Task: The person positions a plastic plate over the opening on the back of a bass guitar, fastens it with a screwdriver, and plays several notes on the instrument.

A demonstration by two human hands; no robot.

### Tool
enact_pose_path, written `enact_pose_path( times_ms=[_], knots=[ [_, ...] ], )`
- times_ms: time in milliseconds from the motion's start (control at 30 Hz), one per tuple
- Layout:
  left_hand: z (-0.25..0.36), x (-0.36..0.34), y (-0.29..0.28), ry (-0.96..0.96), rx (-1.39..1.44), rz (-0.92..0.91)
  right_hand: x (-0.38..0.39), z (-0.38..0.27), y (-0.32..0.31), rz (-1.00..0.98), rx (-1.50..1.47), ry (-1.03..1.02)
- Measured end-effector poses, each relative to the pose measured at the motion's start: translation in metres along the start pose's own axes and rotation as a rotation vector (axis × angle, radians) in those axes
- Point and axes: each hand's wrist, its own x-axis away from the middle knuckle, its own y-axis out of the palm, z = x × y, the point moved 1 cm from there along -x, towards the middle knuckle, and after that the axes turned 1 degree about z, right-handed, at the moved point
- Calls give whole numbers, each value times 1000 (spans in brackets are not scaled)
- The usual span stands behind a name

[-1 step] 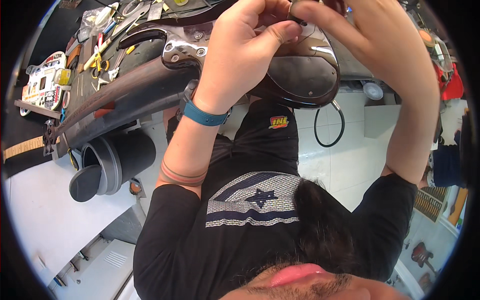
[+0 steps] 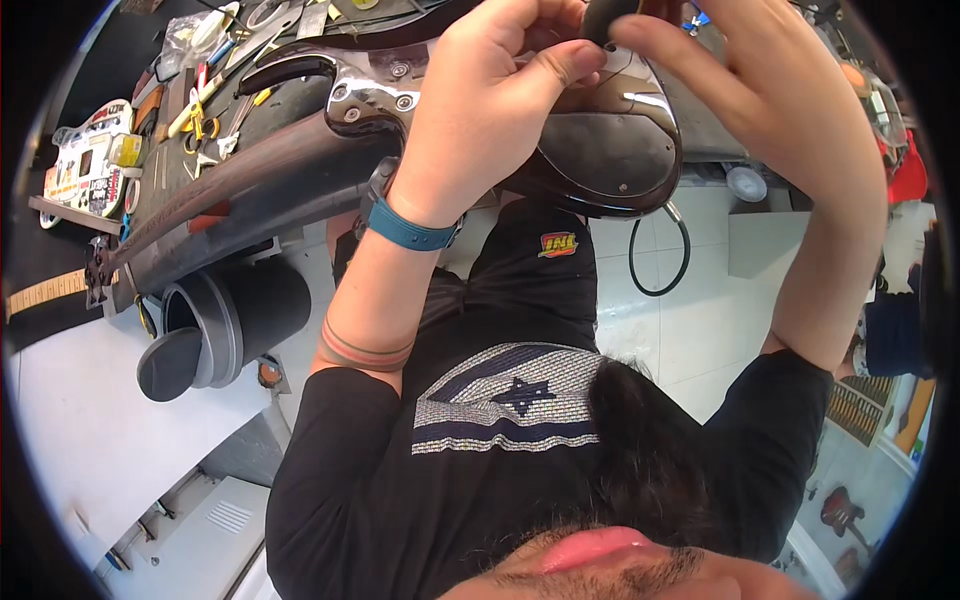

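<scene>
A glossy dark electric guitar or bass (image 2: 415,65) lies back up at the top of the view, its dark neck (image 2: 270,175) running to the left. Above its body, my left hand (image 2: 490,100) has its thumb and fingers pinched together; what is between them is hidden. Beside it my right hand (image 2: 730,80) curls, its thumb against the edge of a dark curved piece (image 2: 604,18) whose kind I cannot tell, as the top edge cuts it off. A black oval cover plate (image 2: 610,150) sits below the hands on the body.
A dark bench holds scissors (image 2: 210,128), small tools and a stickered guitar body (image 2: 88,170) at the left. A black cable (image 2: 632,262) loops down from the instrument. Below the neck stands a black bin (image 2: 240,320). At the far right are a red cap (image 2: 908,170) and another person's dark clothing (image 2: 895,330).
My right hand has shifted slightly right and down, and more of the dark curved piece shows between the hands. My left hand has hardly moved.
</scene>
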Motion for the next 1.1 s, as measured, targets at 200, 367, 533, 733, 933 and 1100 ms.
enact_pose_path(
  times_ms=[200,367,533,733,933,1100],
  knots=[
    [9,0,7,-33,68,-89,1,43,2,-94,-154,-70],
    [-9,-3,-7,-27,73,-133,-9,19,-14,-211,72,-129],
    [1,9,7,92,-52,-28,8,27,10,100,46,-148],
    [-4,7,5,240,-681,-79,12,36,-34,-122,-231,161],
    [-21,-15,73,148,-411,-197,68,82,-3,158,-562,173],
    [-24,-24,102,14,-382,-238,96,95,-5,55,-473,291]
  ],
)
